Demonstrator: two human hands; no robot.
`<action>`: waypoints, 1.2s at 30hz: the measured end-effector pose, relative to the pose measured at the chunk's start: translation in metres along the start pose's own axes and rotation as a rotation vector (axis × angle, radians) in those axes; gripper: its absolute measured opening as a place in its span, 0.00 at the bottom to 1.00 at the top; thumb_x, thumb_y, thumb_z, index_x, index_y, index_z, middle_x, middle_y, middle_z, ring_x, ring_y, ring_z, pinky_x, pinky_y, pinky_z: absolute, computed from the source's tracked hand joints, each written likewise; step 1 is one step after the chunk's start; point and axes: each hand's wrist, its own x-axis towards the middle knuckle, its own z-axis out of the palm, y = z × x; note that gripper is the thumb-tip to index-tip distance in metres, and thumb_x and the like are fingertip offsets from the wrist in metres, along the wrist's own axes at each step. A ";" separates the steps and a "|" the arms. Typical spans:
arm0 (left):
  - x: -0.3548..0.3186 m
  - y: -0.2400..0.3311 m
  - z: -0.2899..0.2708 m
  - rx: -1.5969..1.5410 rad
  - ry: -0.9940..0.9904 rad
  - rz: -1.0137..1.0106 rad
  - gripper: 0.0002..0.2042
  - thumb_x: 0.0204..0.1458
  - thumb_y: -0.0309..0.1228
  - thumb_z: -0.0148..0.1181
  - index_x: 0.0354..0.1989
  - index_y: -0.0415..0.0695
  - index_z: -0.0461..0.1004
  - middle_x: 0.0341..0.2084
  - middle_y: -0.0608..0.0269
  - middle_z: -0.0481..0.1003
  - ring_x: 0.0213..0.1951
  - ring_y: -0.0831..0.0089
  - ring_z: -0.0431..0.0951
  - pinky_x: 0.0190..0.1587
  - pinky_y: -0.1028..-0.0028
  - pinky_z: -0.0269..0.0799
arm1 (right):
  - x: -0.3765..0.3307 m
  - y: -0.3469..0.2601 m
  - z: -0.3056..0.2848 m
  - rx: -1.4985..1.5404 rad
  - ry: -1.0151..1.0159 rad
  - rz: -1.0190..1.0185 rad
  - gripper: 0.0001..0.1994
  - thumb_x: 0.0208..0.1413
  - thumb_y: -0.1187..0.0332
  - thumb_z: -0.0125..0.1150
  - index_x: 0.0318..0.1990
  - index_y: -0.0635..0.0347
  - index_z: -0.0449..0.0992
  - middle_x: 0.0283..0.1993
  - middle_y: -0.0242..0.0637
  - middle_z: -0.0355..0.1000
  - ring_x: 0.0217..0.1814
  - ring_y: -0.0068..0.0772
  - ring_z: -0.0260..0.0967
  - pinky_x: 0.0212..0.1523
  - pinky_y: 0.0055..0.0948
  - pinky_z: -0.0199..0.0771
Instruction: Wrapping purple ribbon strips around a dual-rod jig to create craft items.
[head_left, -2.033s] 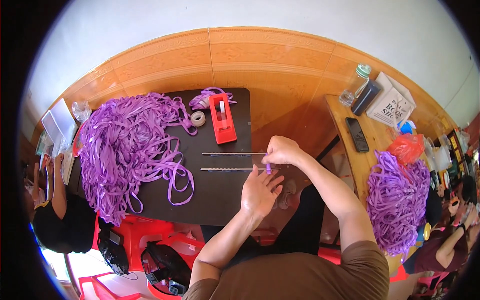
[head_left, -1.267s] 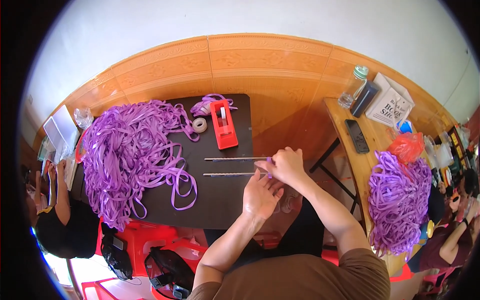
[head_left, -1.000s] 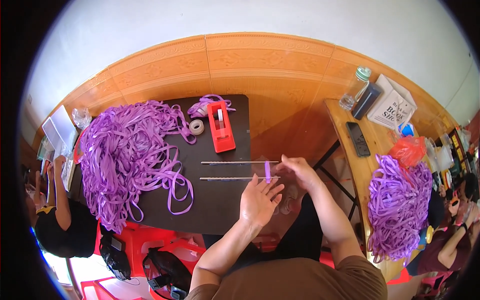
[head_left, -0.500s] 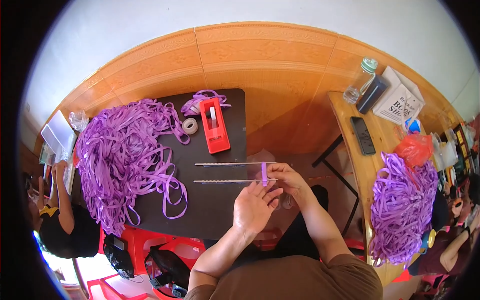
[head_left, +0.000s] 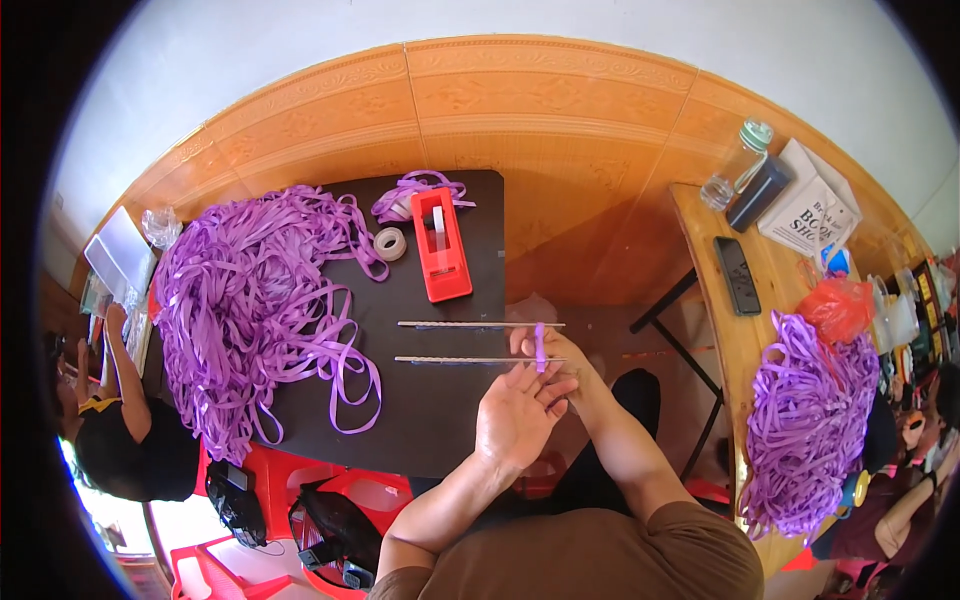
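Two thin metal rods lie parallel, reaching from the dark table past its right edge. Near their free ends, a short band of purple ribbon spans across both. My left hand is palm up below the lower rod, fingers spread, fingertips close to the band's lower end. Behind the rods and band is my right hand, its fingers curled in and partly covered by them. What those fingers pinch cannot be made out.
A large heap of purple ribbon covers the left of the dark table. A red tape dispenser and tape roll sit behind the rods. Right, a wooden table bears a phone, bottle and more ribbon. Other people sit at both sides.
My right hand has moved from the right of the band to behind the rods, its fingertips now showing left of the band. My left hand stays palm up. The whole view has shifted slightly.
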 end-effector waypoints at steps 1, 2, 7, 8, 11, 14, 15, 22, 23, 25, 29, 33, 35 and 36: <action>0.000 0.000 0.001 0.006 -0.003 0.001 0.24 0.58 0.44 0.42 0.57 0.38 0.61 0.55 0.58 0.64 0.53 0.59 0.66 0.52 0.66 0.60 | 0.000 -0.001 0.004 -0.077 0.091 -0.017 0.06 0.51 0.70 0.62 0.33 0.60 0.72 0.33 0.29 0.69 0.30 0.18 0.67 0.31 0.16 0.65; 0.000 0.001 0.002 0.014 -0.008 0.001 0.24 0.58 0.44 0.42 0.57 0.38 0.61 0.55 0.58 0.64 0.53 0.59 0.66 0.52 0.66 0.60 | 0.002 -0.004 0.008 -0.157 0.182 -0.037 0.05 0.51 0.71 0.62 0.33 0.61 0.73 0.33 0.29 0.70 0.30 0.18 0.67 0.31 0.15 0.64; 0.001 0.001 0.002 0.015 -0.002 0.001 0.24 0.59 0.43 0.40 0.57 0.38 0.61 0.55 0.57 0.64 0.53 0.59 0.66 0.51 0.66 0.60 | -0.008 -0.010 0.003 -0.194 0.422 0.039 0.08 0.53 0.73 0.58 0.41 0.62 0.72 0.36 0.36 0.72 0.35 0.26 0.70 0.36 0.23 0.71; 0.001 0.001 0.003 0.018 0.002 0.006 0.24 0.59 0.43 0.40 0.57 0.38 0.61 0.55 0.57 0.64 0.53 0.59 0.67 0.51 0.66 0.60 | -0.012 -0.009 0.000 -0.207 0.622 0.022 0.11 0.53 0.75 0.56 0.45 0.64 0.71 0.37 0.40 0.73 0.36 0.31 0.71 0.38 0.26 0.72; 0.001 -0.001 0.002 -0.014 -0.001 0.006 0.23 0.60 0.43 0.39 0.57 0.38 0.61 0.54 0.57 0.64 0.52 0.59 0.67 0.51 0.66 0.60 | -0.034 -0.010 -0.006 -0.039 0.723 -0.119 0.18 0.53 0.75 0.54 0.53 0.64 0.66 0.39 0.47 0.72 0.38 0.38 0.71 0.41 0.32 0.73; 0.000 0.000 0.002 0.021 0.002 0.018 0.23 0.60 0.42 0.39 0.57 0.38 0.61 0.53 0.57 0.64 0.52 0.60 0.67 0.51 0.66 0.60 | -0.041 -0.028 0.042 -0.021 0.655 -0.153 0.19 0.55 0.72 0.54 0.55 0.63 0.64 0.39 0.45 0.72 0.39 0.38 0.71 0.41 0.30 0.73; -0.001 0.000 0.003 0.020 -0.002 0.016 0.23 0.60 0.42 0.39 0.57 0.38 0.61 0.53 0.57 0.64 0.52 0.60 0.67 0.51 0.66 0.60 | -0.040 -0.035 0.052 -0.038 0.637 -0.107 0.21 0.56 0.71 0.54 0.57 0.61 0.62 0.39 0.45 0.71 0.38 0.38 0.71 0.41 0.31 0.72; 0.000 0.001 0.006 0.019 0.003 0.019 0.21 0.60 0.41 0.39 0.56 0.41 0.62 0.53 0.58 0.65 0.48 0.63 0.69 0.49 0.67 0.59 | -0.028 -0.039 0.060 0.007 0.641 -0.042 0.22 0.59 0.64 0.55 0.58 0.60 0.62 0.37 0.41 0.71 0.38 0.34 0.70 0.41 0.32 0.72; -0.002 0.001 0.006 0.011 0.007 0.020 0.22 0.60 0.41 0.39 0.57 0.41 0.62 0.54 0.58 0.64 0.48 0.64 0.68 0.50 0.67 0.59 | -0.029 -0.041 0.067 0.074 0.626 -0.009 0.21 0.59 0.61 0.54 0.57 0.60 0.62 0.36 0.40 0.70 0.38 0.35 0.70 0.41 0.32 0.72; -0.002 0.000 0.005 0.003 0.012 0.020 0.22 0.60 0.42 0.40 0.57 0.41 0.62 0.55 0.58 0.64 0.48 0.64 0.68 0.50 0.67 0.58 | -0.028 -0.040 0.068 0.143 0.611 0.025 0.22 0.60 0.58 0.53 0.57 0.60 0.63 0.35 0.40 0.70 0.38 0.35 0.69 0.42 0.32 0.71; 0.000 0.000 0.002 -0.004 -0.006 0.006 0.23 0.60 0.42 0.40 0.58 0.40 0.61 0.56 0.59 0.64 0.48 0.65 0.68 0.51 0.67 0.58 | -0.023 -0.031 0.050 0.277 0.475 0.008 0.22 0.61 0.53 0.52 0.55 0.58 0.65 0.33 0.38 0.68 0.38 0.36 0.68 0.41 0.32 0.71; 0.001 0.000 0.002 -0.017 -0.002 -0.001 0.23 0.59 0.42 0.41 0.58 0.40 0.61 0.55 0.59 0.65 0.49 0.64 0.67 0.51 0.67 0.57 | -0.020 -0.029 0.045 0.303 0.388 -0.005 0.22 0.60 0.52 0.52 0.54 0.57 0.66 0.32 0.37 0.67 0.37 0.36 0.67 0.40 0.32 0.70; 0.001 0.000 0.002 -0.014 -0.001 -0.001 0.23 0.59 0.42 0.41 0.58 0.40 0.61 0.55 0.59 0.65 0.49 0.64 0.67 0.51 0.67 0.57 | -0.021 -0.030 0.046 0.310 0.388 -0.001 0.21 0.59 0.54 0.54 0.54 0.58 0.66 0.31 0.37 0.67 0.37 0.36 0.67 0.40 0.32 0.70; 0.001 0.000 0.001 -0.013 -0.001 0.000 0.23 0.59 0.42 0.41 0.58 0.40 0.61 0.54 0.59 0.65 0.49 0.64 0.67 0.51 0.67 0.57 | -0.021 -0.030 0.047 0.316 0.388 0.004 0.21 0.58 0.55 0.56 0.53 0.59 0.66 0.31 0.37 0.67 0.36 0.36 0.67 0.40 0.32 0.70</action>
